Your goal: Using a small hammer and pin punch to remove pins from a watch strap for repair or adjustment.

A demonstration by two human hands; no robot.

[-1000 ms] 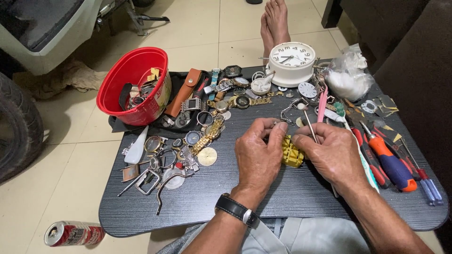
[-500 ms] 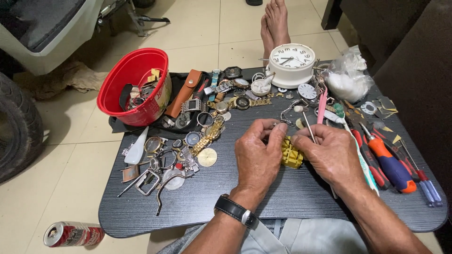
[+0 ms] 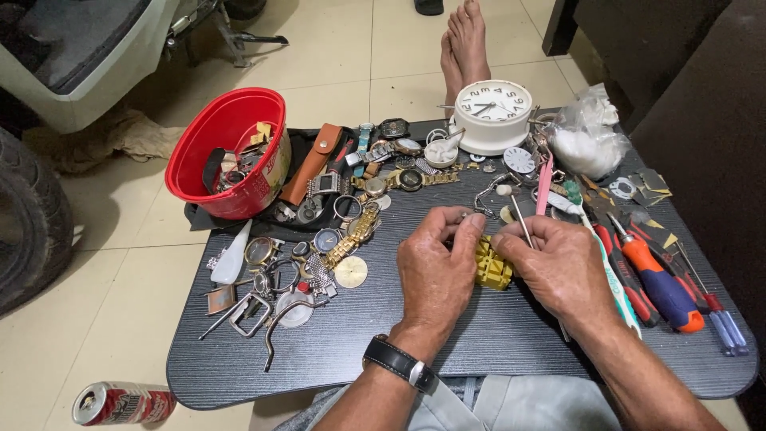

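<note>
My left hand and my right hand meet over the middle of a small black table. A yellow plastic watch holder lies between them, partly hidden by my fingers. The left fingertips pinch a small part above the holder; it is too small to identify. My right hand grips a thin metal tool whose rounded tip sticks up toward the far side. A black wristwatch is on my left wrist.
A red bucket of parts stands at the far left. Watches, bands and a gold dial litter the left half. A white clock, a plastic bag and screwdrivers sit far and right. A can lies on the floor; bare feet beyond.
Both hands stay over the yellow holder with only slight finger shifts. Nothing else on the table has moved.
</note>
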